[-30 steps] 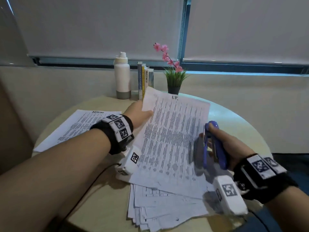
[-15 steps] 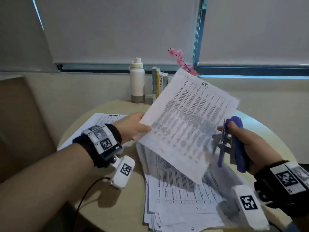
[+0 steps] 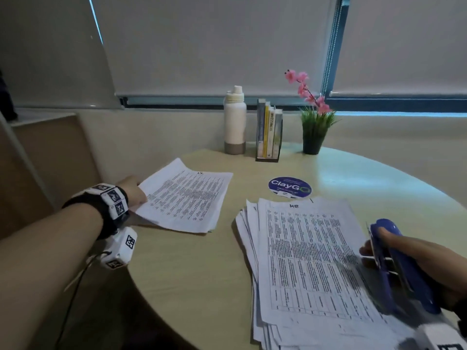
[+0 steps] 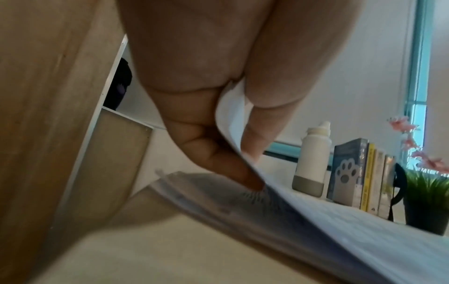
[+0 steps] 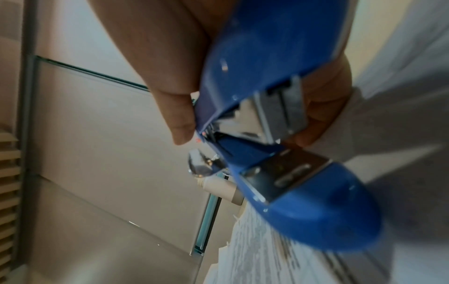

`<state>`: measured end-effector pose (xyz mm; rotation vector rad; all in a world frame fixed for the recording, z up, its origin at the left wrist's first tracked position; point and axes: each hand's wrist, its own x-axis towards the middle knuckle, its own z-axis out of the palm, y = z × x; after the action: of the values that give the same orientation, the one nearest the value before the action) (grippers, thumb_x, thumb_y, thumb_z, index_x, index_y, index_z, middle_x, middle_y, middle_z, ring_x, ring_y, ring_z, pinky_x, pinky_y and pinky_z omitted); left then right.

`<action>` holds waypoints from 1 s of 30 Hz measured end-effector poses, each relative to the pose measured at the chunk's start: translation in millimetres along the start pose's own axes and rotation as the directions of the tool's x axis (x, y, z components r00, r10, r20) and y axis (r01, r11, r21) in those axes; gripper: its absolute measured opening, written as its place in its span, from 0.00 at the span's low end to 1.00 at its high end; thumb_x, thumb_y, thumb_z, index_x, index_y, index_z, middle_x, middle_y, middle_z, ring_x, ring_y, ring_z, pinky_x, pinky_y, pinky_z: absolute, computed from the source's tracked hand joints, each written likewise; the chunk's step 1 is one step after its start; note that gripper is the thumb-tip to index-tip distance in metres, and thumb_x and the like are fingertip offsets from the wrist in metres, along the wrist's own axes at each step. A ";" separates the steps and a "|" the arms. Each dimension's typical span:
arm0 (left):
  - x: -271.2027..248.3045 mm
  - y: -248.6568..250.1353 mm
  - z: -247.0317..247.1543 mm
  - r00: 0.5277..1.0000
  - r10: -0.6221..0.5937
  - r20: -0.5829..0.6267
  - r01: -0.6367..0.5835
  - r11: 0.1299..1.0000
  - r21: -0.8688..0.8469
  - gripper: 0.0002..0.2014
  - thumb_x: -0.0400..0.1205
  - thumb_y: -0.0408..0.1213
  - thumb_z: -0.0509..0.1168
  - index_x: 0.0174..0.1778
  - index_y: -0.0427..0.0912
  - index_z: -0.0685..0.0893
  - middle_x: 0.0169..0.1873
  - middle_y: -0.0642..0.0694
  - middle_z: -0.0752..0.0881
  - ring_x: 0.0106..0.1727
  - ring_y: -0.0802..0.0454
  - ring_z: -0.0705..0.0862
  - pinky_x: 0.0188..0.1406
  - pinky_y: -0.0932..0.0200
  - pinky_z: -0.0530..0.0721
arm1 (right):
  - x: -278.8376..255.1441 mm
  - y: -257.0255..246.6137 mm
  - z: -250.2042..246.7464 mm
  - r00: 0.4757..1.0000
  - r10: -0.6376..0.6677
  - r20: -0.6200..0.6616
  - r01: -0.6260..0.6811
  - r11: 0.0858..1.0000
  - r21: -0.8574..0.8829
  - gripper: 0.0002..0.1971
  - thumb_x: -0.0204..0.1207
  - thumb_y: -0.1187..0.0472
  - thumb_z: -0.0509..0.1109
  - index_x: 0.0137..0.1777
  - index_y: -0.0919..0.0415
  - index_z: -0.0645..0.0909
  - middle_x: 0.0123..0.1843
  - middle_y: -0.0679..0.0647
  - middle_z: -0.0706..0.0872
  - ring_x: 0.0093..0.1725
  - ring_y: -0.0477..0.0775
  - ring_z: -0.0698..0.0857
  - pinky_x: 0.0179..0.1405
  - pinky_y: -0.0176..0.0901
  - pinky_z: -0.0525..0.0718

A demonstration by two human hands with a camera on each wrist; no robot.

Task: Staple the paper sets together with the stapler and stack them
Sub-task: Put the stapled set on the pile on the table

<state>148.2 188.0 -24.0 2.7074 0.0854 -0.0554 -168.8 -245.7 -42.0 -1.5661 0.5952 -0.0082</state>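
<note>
A printed paper set [image 3: 187, 198] lies on another set at the table's left side. My left hand [image 3: 132, 192] pinches its near left corner; in the left wrist view the sheet [image 4: 316, 213] curves between thumb and fingers [image 4: 233, 169], above the papers beneath. A thick pile of loose printed sheets [image 3: 310, 269] lies at the front right. My right hand [image 3: 414, 263] grips a blue stapler [image 3: 399, 263] just above the pile's right edge. In the right wrist view the stapler [image 5: 279, 134] has its mouth apart with nothing in it.
At the back of the round beige table [image 3: 197, 274] stand a white bottle [image 3: 235, 120], a small rack of books [image 3: 269, 132] and a potted plant with pink flowers [image 3: 313, 122]. A blue round sticker [image 3: 289, 186] lies mid-table. A wooden shelf unit [image 3: 38, 160] stands left.
My left hand has carried the paper set from in front of me to the left and laid it on the set there. The right hand with the stapler has dropped lower right.
</note>
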 end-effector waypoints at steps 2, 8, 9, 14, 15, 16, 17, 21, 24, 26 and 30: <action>-4.4 1.2 5.3 0.999 -0.015 0.030 0.014 0.999 0.030 0.29 0.73 0.23 0.71 0.70 0.37 0.74 0.64 0.34 0.81 0.62 0.36 0.81 0.56 0.52 0.79 | -1.7 -1.3 2.5 1.000 0.026 0.002 -0.026 0.999 0.021 0.38 0.56 0.41 0.78 0.56 0.74 0.83 0.50 0.67 0.90 0.37 0.60 0.90 0.46 0.51 0.84; -26.9 23.1 6.2 0.990 -0.015 0.138 -0.028 0.953 0.303 0.24 0.79 0.27 0.66 0.72 0.39 0.76 0.72 0.40 0.77 0.70 0.42 0.77 0.68 0.55 0.77 | -0.4 0.0 3.0 0.997 0.072 -0.025 -0.072 0.997 0.026 0.51 0.35 0.39 0.86 0.54 0.76 0.83 0.52 0.71 0.88 0.50 0.71 0.88 0.59 0.61 0.78; -32.0 29.8 4.8 0.993 -0.008 0.115 -0.035 0.930 0.365 0.23 0.79 0.32 0.68 0.71 0.39 0.78 0.71 0.39 0.77 0.69 0.42 0.78 0.69 0.54 0.77 | -0.8 -1.0 3.4 0.997 0.070 -0.012 -0.069 0.997 0.027 0.49 0.37 0.39 0.86 0.53 0.76 0.83 0.52 0.72 0.88 0.49 0.70 0.86 0.58 0.61 0.76; -70.6 97.5 24.3 0.934 0.325 0.146 -0.357 0.848 0.392 0.29 0.75 0.53 0.70 0.73 0.51 0.74 0.75 0.40 0.66 0.73 0.41 0.71 0.73 0.47 0.72 | -9.0 -12.2 12.1 1.000 -0.019 0.013 0.021 0.988 -0.154 0.22 0.64 0.52 0.78 0.42 0.73 0.79 0.23 0.66 0.84 0.29 0.60 0.82 0.38 0.51 0.72; -83.6 115.0 34.6 0.880 0.423 0.218 -0.475 0.802 0.361 0.31 0.75 0.55 0.69 0.74 0.52 0.72 0.77 0.42 0.64 0.75 0.42 0.68 0.75 0.46 0.70 | -9.2 -15.5 14.9 0.999 -0.038 0.011 0.040 0.976 -0.212 0.14 0.69 0.61 0.74 0.45 0.72 0.78 0.22 0.63 0.83 0.27 0.59 0.80 0.36 0.49 0.72; -98.3 131.9 46.0 0.819 0.491 0.298 -0.571 0.749 0.334 0.34 0.75 0.58 0.69 0.76 0.52 0.69 0.79 0.43 0.60 0.79 0.43 0.64 0.77 0.44 0.67 | -9.5 -20.9 18.7 0.998 -0.058 0.018 0.061 0.964 -0.259 0.10 0.68 0.67 0.73 0.46 0.71 0.78 0.25 0.62 0.83 0.27 0.58 0.80 0.33 0.46 0.74; -114.3 149.3 56.4 0.760 0.533 0.370 -0.644 0.691 0.328 0.39 0.73 0.62 0.68 0.78 0.52 0.66 0.82 0.45 0.56 0.81 0.45 0.58 0.79 0.42 0.63 | -8.7 -28.2 23.7 0.997 -0.059 0.048 0.071 0.951 -0.302 0.10 0.66 0.69 0.73 0.46 0.69 0.78 0.28 0.62 0.84 0.27 0.57 0.81 0.30 0.43 0.76; -150.0 190.3 87.3 0.633 0.495 0.595 -0.763 0.531 0.369 0.52 0.67 0.71 0.67 0.78 0.40 0.62 0.82 0.41 0.58 0.78 0.42 0.65 0.74 0.46 0.68 | 8.0 -68.0 52.1 0.988 -0.135 0.074 0.154 0.862 -0.482 0.11 0.63 0.65 0.73 0.43 0.61 0.76 0.38 0.61 0.84 0.37 0.58 0.81 0.41 0.46 0.77; -157.0 194.5 98.3 0.599 0.437 0.672 -0.742 0.618 0.260 0.44 0.61 0.70 0.73 0.61 0.41 0.70 0.67 0.41 0.75 0.51 0.45 0.82 0.54 0.50 0.82 | 28.8 -89.2 71.4 0.972 -0.227 0.058 0.180 0.566 -0.805 0.07 0.72 0.57 0.71 0.40 0.56 0.75 0.36 0.52 0.81 0.37 0.50 0.78 0.40 0.40 0.74; -160.8 192.6 99.7 0.589 0.460 0.665 -0.770 0.570 0.287 0.42 0.61 0.71 0.72 0.58 0.42 0.71 0.62 0.44 0.76 0.48 0.47 0.77 0.52 0.52 0.79 | 44.8 -89.9 82.1 0.972 -0.219 0.083 0.161 0.367 -0.916 0.08 0.74 0.54 0.70 0.41 0.58 0.77 0.38 0.52 0.81 0.37 0.50 0.78 0.37 0.38 0.71; -167.3 191.7 97.1 0.588 0.497 0.638 -0.794 0.504 0.340 0.37 0.61 0.71 0.71 0.50 0.46 0.69 0.52 0.47 0.74 0.48 0.47 0.75 0.48 0.52 0.77 | 76.3 -70.4 98.1 0.987 -0.148 0.064 0.088 0.166 -0.982 0.12 0.75 0.51 0.65 0.42 0.61 0.78 0.40 0.56 0.81 0.43 0.56 0.80 0.42 0.40 0.73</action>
<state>-8.0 -35.1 -23.3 3.0101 -1.3860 -0.5917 -42.4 -185.5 -13.2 -2.9666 0.5014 0.2981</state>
